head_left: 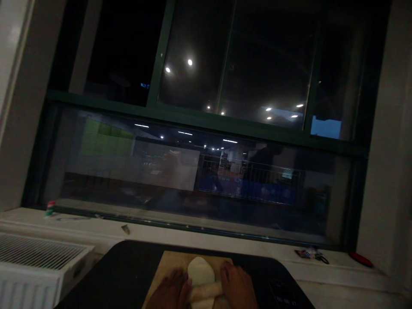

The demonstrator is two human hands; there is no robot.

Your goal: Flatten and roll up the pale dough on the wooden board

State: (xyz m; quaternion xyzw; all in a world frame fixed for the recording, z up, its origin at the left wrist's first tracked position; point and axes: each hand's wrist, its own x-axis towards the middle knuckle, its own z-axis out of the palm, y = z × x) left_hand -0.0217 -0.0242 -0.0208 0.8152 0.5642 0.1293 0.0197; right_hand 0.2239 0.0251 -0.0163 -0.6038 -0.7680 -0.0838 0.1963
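Near the far edge of the black table [125, 274], head view, we record a wooden board [172, 259]. Flat on it, toward the board's far edge, lies a pale dough sheet [200, 270]; a rolling pin [204, 292] crosses it. We have our left hand [170, 288] at the pin's left end and our right hand [238, 285] at its right, fingers bent. Dim light: we cannot tell whether they are clamped on the pin. Left of the table: a radiator [30, 279].

Probably dough [201, 271] on board [170, 260], on table [119, 274]; radiator [38, 269] left.
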